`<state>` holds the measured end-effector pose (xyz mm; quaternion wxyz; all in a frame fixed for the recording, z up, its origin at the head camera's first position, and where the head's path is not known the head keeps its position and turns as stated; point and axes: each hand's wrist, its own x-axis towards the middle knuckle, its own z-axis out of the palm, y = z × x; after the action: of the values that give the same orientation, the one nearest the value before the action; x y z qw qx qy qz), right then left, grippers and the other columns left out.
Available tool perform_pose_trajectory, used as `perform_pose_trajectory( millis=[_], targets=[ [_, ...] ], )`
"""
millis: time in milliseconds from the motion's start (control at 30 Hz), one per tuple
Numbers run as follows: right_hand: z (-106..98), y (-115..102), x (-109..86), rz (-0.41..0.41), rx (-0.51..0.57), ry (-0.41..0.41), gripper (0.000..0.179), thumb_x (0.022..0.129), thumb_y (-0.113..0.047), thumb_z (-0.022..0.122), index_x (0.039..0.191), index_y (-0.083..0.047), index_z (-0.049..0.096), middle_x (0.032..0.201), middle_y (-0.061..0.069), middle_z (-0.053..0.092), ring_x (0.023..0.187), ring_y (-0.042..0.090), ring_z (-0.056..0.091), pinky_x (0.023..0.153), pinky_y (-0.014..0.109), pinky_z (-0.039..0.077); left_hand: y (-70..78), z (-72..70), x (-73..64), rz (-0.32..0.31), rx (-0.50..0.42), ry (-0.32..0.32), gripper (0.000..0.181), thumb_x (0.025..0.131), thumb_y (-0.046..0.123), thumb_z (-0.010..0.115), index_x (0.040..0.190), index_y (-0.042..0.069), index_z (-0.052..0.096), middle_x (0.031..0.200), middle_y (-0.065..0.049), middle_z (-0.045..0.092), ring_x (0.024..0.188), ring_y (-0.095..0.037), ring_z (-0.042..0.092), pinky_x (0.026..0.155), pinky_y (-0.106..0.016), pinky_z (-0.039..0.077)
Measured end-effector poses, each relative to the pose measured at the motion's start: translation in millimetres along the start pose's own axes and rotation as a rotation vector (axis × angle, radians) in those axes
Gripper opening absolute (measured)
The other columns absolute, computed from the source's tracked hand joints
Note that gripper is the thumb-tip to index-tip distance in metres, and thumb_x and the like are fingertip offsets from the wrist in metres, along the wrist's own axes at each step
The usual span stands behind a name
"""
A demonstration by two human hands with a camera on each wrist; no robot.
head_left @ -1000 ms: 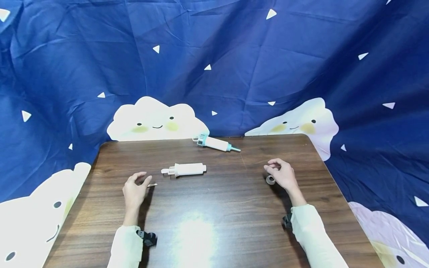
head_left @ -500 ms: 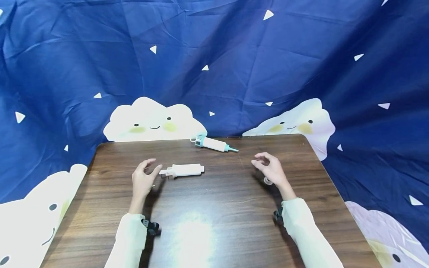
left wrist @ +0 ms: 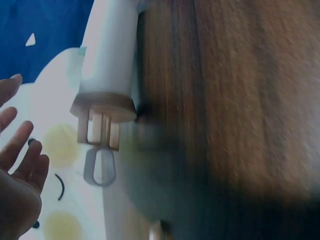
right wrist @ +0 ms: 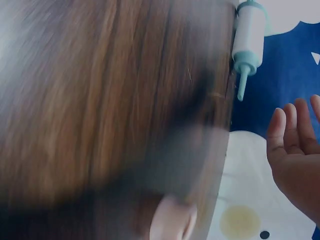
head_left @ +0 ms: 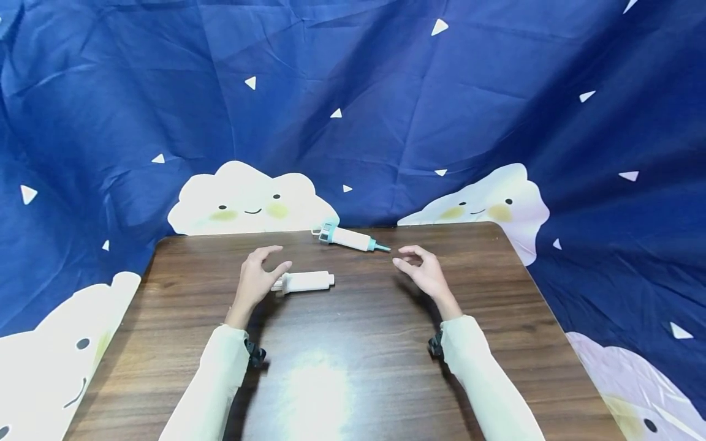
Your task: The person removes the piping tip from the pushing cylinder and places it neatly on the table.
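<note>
A white plastic syringe-like tube (head_left: 307,281), with a flange and a looped end (left wrist: 100,167), lies on the table. My left hand (head_left: 256,278) hovers at its looped end, thumb and fingers spread, holding nothing; it hides part of that end in the head view. Farther back lies a white syringe (head_left: 353,239) with teal ends and a thin teal nozzle (right wrist: 243,86). My right hand (head_left: 427,275) is in the air just right of that nozzle, fingers loosely curved and holding nothing.
Under the right wrist lies a small pale ring (right wrist: 172,220), hidden by the arm in the head view. A small pale piece (left wrist: 156,231) lies below the left hand. The brown wooden table (head_left: 353,324) ends at a blue cloth (head_left: 353,73) with clouds.
Both hands have moved inward and forward: the left away from the small pale piece to the white tube, the right away from the ring toward the teal nozzle. The syringes have stayed in place.
</note>
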<state>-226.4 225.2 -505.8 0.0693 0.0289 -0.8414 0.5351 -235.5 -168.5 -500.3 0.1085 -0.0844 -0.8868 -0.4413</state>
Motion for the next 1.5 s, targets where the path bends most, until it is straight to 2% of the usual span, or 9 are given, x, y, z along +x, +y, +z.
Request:
perform_pose_trajectory(
  millis=[133,267,533,733,933,1233,1400,1500],
  targets=[
    [10.0,-3.1,7.7,0.000,0.009,-0.017,0.041,0.081,-0.028,0.073,0.111,-0.001,0.063,0.111,0.020,0.064,0.095,0.023,0.063,0.083,0.030,0.051,2.2,9.9,9.7,0.039,0.026,-0.053,0.051,0.080,0.043,0.071,0.122,0.016,0.060,0.127,-0.008,0.058,0.122,-0.032,0.048,0.102,-0.052,0.035],
    [18.0,-0.8,16.8,0.013,0.029,-0.023,0.040,0.080,-0.026,0.074,0.110,-0.003,0.064,0.112,0.021,0.064,0.100,0.030,0.061,0.088,0.036,0.050,3.7,19.1,20.8,0.087,0.057,-0.116,0.054,0.080,0.046,0.070,0.124,0.016,0.059,0.128,-0.006,0.057,0.123,-0.031,0.046,0.103,-0.052,0.033],
    [26.1,1.8,33.1,0.052,-0.041,-0.052,0.048,0.077,-0.034,0.076,0.114,-0.005,0.062,0.112,0.018,0.065,0.100,0.026,0.063,0.085,0.034,0.051,18.3,34.7,43.3,0.118,0.088,-0.229,0.054,0.080,0.046,0.069,0.128,0.023,0.056,0.134,-0.004,0.053,0.128,-0.030,0.042,0.105,-0.053,0.032],
    [30.4,1.0,43.7,0.052,-0.063,-0.059,0.049,0.076,-0.033,0.077,0.113,-0.004,0.063,0.111,0.018,0.066,0.100,0.028,0.064,0.087,0.039,0.050,27.2,51.2,59.4,0.131,0.074,-0.259,0.056,0.081,0.045,0.069,0.128,0.019,0.056,0.136,-0.004,0.052,0.130,-0.027,0.042,0.107,-0.049,0.033],
    [35.6,2.3,52.7,0.054,-0.118,-0.084,0.048,0.076,-0.033,0.077,0.114,-0.007,0.063,0.113,0.012,0.066,0.104,0.028,0.062,0.090,0.042,0.048,28.6,65.1,68.4,0.089,0.030,-0.266,0.060,0.080,0.044,0.071,0.129,0.015,0.055,0.136,-0.003,0.052,0.129,-0.025,0.043,0.106,-0.048,0.035],
    [58.4,-1.5,68.4,0.050,-0.194,-0.123,0.044,0.079,-0.027,0.074,0.117,-0.009,0.062,0.115,0.008,0.060,0.110,0.027,0.059,0.095,0.039,0.047,24.0,72.5,78.2,0.044,0.034,-0.274,0.059,0.080,0.038,0.072,0.130,0.013,0.053,0.136,-0.006,0.052,0.129,-0.027,0.044,0.106,-0.049,0.035],
    [57.6,0.5,75.8,0.040,-0.292,-0.117,0.043,0.079,-0.028,0.075,0.117,-0.012,0.063,0.117,0.006,0.059,0.109,0.023,0.059,0.095,0.036,0.046,27.9,83.6,84.9,-0.005,0.017,-0.292,0.059,0.080,0.035,0.072,0.131,0.011,0.053,0.136,-0.008,0.051,0.129,-0.029,0.044,0.105,-0.049,0.036],
    [59.7,-1.6,77.7,0.034,-0.302,-0.120,0.044,0.079,-0.027,0.075,0.118,-0.012,0.063,0.119,0.007,0.060,0.109,0.023,0.059,0.096,0.036,0.046,27.1,86.3,88.1,-0.032,0.006,-0.297,0.058,0.081,0.034,0.072,0.131,0.012,0.053,0.137,-0.010,0.050,0.129,-0.031,0.043,0.105,-0.050,0.036]
  ],
)
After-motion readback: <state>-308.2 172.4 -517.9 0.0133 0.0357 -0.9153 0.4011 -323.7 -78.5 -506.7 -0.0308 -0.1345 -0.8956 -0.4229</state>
